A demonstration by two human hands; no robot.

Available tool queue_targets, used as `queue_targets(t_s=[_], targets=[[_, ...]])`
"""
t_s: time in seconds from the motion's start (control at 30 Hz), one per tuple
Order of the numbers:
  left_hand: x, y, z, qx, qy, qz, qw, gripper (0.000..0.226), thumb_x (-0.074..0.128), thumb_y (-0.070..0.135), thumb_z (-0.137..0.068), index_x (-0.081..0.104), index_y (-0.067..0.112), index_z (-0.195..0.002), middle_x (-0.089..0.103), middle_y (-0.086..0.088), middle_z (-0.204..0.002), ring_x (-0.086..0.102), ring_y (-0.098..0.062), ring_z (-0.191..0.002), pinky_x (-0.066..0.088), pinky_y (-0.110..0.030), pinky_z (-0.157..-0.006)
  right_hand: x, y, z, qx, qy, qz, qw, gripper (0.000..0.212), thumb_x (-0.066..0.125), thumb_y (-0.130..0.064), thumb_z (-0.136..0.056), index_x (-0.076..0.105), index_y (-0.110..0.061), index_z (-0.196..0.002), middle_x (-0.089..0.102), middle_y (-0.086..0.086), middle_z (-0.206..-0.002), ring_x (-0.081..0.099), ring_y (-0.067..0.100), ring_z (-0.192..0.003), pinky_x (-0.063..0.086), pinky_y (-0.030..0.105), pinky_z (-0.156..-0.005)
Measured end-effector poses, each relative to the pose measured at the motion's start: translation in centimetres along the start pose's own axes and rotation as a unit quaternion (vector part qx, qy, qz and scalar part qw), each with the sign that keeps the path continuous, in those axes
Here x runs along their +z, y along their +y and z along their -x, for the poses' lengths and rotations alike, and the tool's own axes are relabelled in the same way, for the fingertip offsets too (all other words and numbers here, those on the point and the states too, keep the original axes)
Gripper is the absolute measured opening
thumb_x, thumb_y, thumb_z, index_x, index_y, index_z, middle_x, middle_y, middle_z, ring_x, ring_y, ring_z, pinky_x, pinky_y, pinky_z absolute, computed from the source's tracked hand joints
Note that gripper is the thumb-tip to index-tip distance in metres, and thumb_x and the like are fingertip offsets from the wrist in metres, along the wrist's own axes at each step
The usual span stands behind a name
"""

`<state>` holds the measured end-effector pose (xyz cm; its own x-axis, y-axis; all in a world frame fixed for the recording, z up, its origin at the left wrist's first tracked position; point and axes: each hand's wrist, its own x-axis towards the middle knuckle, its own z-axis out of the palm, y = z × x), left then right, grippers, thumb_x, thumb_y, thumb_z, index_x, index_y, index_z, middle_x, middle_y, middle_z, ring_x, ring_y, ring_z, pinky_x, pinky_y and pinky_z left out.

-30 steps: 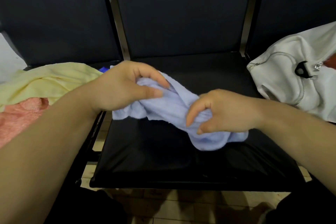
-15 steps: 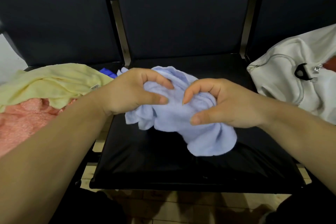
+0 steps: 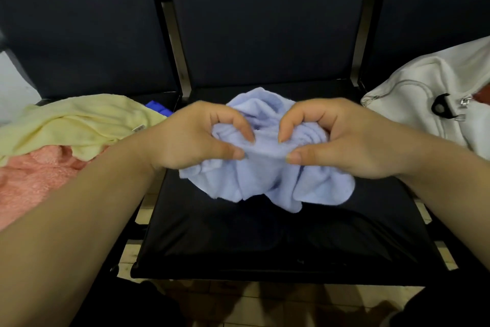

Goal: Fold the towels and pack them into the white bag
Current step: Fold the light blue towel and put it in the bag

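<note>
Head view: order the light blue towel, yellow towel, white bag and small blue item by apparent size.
1. light blue towel, nearest the camera, so only narrowly.
2. white bag and yellow towel: look alike; the frame edge cuts the bag, so unranked.
3. small blue item, peeking past the yellow towel.

free: front of seat (image 3: 265, 241) | left: towel pile (image 3: 79, 125) | right: white bag (image 3: 413, 114)

Both hands, left (image 3: 196, 138) and right (image 3: 336, 141), pinch bunched light-blue towel (image 3: 267, 183) above black seat (image 3: 238, 241).
</note>
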<state>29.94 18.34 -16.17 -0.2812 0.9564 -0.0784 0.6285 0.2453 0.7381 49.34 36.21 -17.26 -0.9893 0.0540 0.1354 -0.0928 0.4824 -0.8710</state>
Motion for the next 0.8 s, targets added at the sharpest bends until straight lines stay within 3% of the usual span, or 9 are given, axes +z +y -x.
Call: queue_targets(t_s=[0.13,0.2,0.27,0.33,0.43,0.5,0.57,0.63,0.8], targets=[[-0.9,0.2,-0.1,0.032,0.042,0.111,0.992,0.019,0.075,-0.002,-0.084,0.075,0.013,-0.095,0.076,0.0,-0.093,0.072,-0.025,-0.083,0.057,-0.034,-0.081,1.3,0.9,0.0,0.037,-0.059,0.076,0.995,0.029,0.08,-0.009,-0.084,0.071,-0.033,-0.098,0.067,-0.021,-0.096,0.064,0.002,-0.094,0.047,0.013,-0.083],[-1.6,0.3,0.3,0.044,0.032,0.14,0.989,0.02,0.079,0.0,-0.079,0.073,0.015,-0.092,0.075,0.0,-0.09,0.072,-0.019,-0.083,0.059,-0.032,-0.079,1.1,1.7,-0.4,0.041,-0.052,0.158,0.985,0.032,0.08,-0.013,-0.083,0.07,-0.037,-0.101,0.066,-0.023,-0.103,0.063,0.004,-0.099,0.046,0.013,-0.086],[-1.8,0.4,0.7,0.027,-0.025,0.069,0.997,0.025,0.085,0.009,-0.078,0.075,0.026,-0.093,0.076,-0.005,-0.088,0.074,-0.021,-0.083,0.062,-0.036,-0.076,0.1,1.8,-0.9,0.047,0.004,0.192,0.98,0.033,0.08,-0.015,-0.081,0.07,-0.041,-0.099,0.067,-0.022,-0.104,0.063,0.005,-0.099,0.046,0.015,-0.085],[-1.1,0.2,0.9,-0.024,-0.122,-0.048,0.991,0.03,0.083,0.016,-0.082,0.074,0.042,-0.094,0.07,-0.005,-0.067,0.067,-0.018,-0.058,0.057,-0.031,-0.057,-0.9,1.4,-1.0,0.042,0.056,0.153,0.986,0.032,0.081,-0.011,-0.08,0.071,-0.036,-0.097,0.069,-0.018,-0.102,0.065,0.003,-0.098,0.046,0.013,-0.083],[0.2,-0.4,0.5,-0.029,-0.141,-0.133,0.981,0.038,0.082,0.022,-0.083,0.071,0.053,-0.1,0.07,0.007,-0.081,0.065,-0.012,-0.072,0.053,-0.028,-0.072,-1.1,0.5,-0.8,0.019,0.05,0.04,0.998,0.032,0.082,-0.003,-0.08,0.072,-0.025,-0.101,0.072,-0.013,-0.102,0.069,0.005,-0.099,0.052,0.015,-0.082],[-0.1,-0.4,0.2,-0.024,-0.085,-0.109,0.99,0.04,0.083,0.017,-0.081,0.073,0.048,-0.104,0.072,0.016,-0.089,0.067,-0.004,-0.077,0.052,-0.018,-0.072,-0.5,0.2,-0.5,0.028,0.0,0.004,1.0,0.036,0.082,-0.001,-0.079,0.074,-0.029,-0.101,0.072,-0.013,-0.104,0.069,0.006,-0.1,0.054,0.017,-0.082],[-0.8,-0.2,0.1,-0.039,-0.051,-0.006,0.998,0.036,0.08,0.005,-0.083,0.074,0.032,-0.107,0.068,0.006,-0.066,0.06,-0.007,-0.05,0.047,-0.017,-0.048,0.1,0.7,-0.3,0.06,-0.075,0.063,0.993,0.038,0.084,-0.009,-0.079,0.076,-0.039,-0.101,0.07,-0.019,-0.107,0.065,0.001,-0.104,0.051,0.014,-0.088],[-1.2,-0.1,0.1,-0.028,-0.048,0.057,0.997,0.032,0.073,-0.007,-0.085,0.071,0.012,-0.11,0.062,0.013,-0.055,0.055,0.0,-0.043,0.041,-0.01,-0.042,0.6,1.3,-0.2,0.095,-0.131,0.132,0.978,0.038,0.083,-0.016,-0.08,0.075,-0.046,-0.102,0.063,-0.034,-0.109,0.057,-0.01,-0.109,0.042,0.006,-0.091],[-1.0,0.9,0.4,0.032,-0.037,0.021,0.999,0.028,0.077,-0.001,-0.084,0.071,0.017,-0.105,0.073,0.019,-0.092,0.069,0.002,-0.088,0.05,-0.012,-0.074,-0.4,1.9,-0.7,0.099,-0.065,0.208,0.971,0.028,0.081,-0.02,-0.08,0.075,-0.043,-0.094,0.067,-0.032,-0.102,0.061,-0.009,-0.101,0.043,0.007,-0.086]])
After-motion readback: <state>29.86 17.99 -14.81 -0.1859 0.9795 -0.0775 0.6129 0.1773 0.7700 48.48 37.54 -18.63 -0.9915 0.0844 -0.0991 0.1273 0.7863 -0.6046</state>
